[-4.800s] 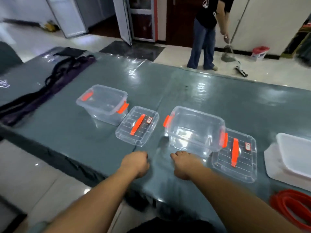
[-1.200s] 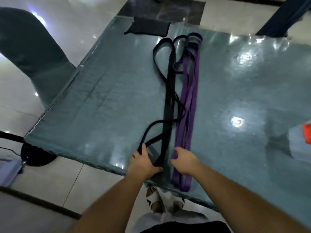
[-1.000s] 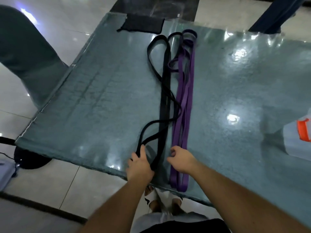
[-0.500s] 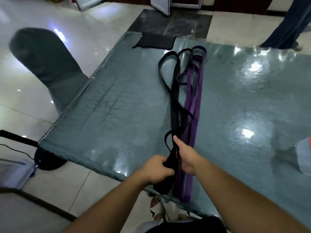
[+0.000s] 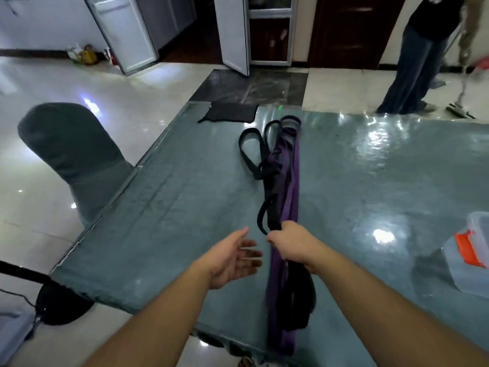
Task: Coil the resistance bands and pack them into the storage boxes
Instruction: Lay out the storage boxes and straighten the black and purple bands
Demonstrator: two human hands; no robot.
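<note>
You are at the very start. Your right hand (image 5: 293, 245) grips the black band (image 5: 272, 207) beside the purple band (image 5: 291, 192), both uncoiled along the table (image 5: 185, 207). Your left hand (image 5: 232, 256) hangs apart, holding nothing. The box (image 5: 471, 258) seems unpacked.

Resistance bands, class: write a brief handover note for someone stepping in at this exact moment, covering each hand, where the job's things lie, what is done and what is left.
Right hand grips the black band, lifted near the table's front edge.
Left hand is open, palm up, holding nothing.
Purple band lies stretched out beside the black one, its near end hanging over the front edge.
One clear storage box with an orange latch shows at the right edge.
Done: nothing is coiled or packed.
Left: coil both bands and pack them in the boxes.
</note>
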